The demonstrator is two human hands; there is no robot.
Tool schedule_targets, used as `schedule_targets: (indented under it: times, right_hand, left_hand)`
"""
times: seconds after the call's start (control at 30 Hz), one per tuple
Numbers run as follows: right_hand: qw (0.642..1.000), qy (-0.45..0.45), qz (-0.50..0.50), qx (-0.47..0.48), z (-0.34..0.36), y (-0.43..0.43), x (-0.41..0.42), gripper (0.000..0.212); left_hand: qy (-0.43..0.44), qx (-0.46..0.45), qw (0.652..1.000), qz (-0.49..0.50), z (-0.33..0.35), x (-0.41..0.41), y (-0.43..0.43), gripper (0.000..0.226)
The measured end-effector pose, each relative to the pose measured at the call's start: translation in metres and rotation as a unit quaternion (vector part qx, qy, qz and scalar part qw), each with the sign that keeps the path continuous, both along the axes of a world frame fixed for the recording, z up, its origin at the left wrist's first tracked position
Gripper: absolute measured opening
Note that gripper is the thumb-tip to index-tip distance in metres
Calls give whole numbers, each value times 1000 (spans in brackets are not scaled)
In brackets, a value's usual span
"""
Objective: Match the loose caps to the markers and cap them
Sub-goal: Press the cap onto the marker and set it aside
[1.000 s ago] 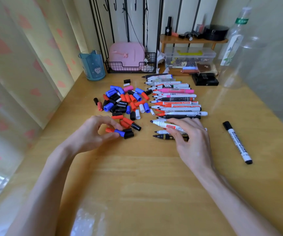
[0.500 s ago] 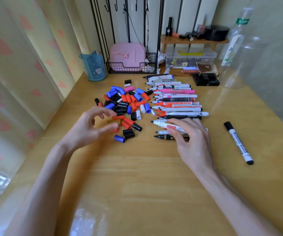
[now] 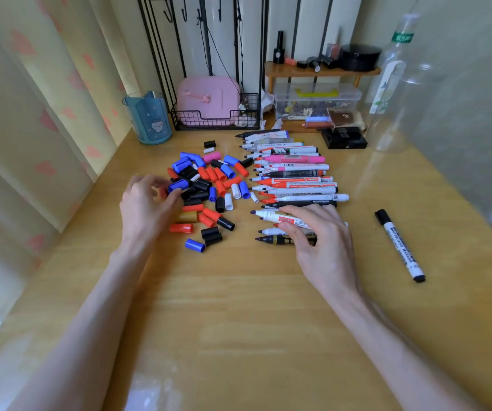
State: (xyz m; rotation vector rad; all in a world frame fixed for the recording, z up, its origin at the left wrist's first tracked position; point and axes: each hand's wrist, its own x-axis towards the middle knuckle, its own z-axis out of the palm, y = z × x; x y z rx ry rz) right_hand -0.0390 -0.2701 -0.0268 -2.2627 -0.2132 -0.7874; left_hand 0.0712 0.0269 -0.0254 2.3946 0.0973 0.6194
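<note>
Place: a home, at a corner used as a desk.
Window side: pale curtains (image 3: 31, 99) printed with pink hearts hang along the left edge of the wooden counter (image 3: 238, 321).
Back row: a blue cup (image 3: 148, 118) with a cartoon face stands beside a pink case (image 3: 207, 100) set in a black wire basket (image 3: 215, 121).
Personal items: a small wooden shelf (image 3: 321, 72) carries a nail polish bottle (image 3: 279, 51) and a round black tin (image 3: 360, 56), above a clear storage box (image 3: 317, 99).
</note>
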Motion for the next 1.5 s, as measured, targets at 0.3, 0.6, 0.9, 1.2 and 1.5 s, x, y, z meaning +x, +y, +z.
schedule_targets:
  times: [0.3, 0.6, 0.9, 1.2, 1.5]
  right_hand:
    - [1000, -10, 10, 3, -1, 3, -1, 21]
    - [1000, -12, 24, 11, 0, 2, -1, 22]
    - [998, -24, 58, 9, 3, 4, -3, 26]
    - [995, -31, 93, -26, -2, 9, -3, 23]
    - [995, -67, 69, -26, 0, 12, -10, 19]
  left_hand:
    - [39, -191, 959, -206, 24, -60, -24, 14]
    - [88, -248, 899, -351, 22, -76, -47, 22]
    - [68, -146, 934, -320, 7, -72, -47, 33]
    - [-17, -2, 939, -344, 9, -81, -58, 29]
    - [-68, 69, 931, -353, 11, -85, -63, 32]
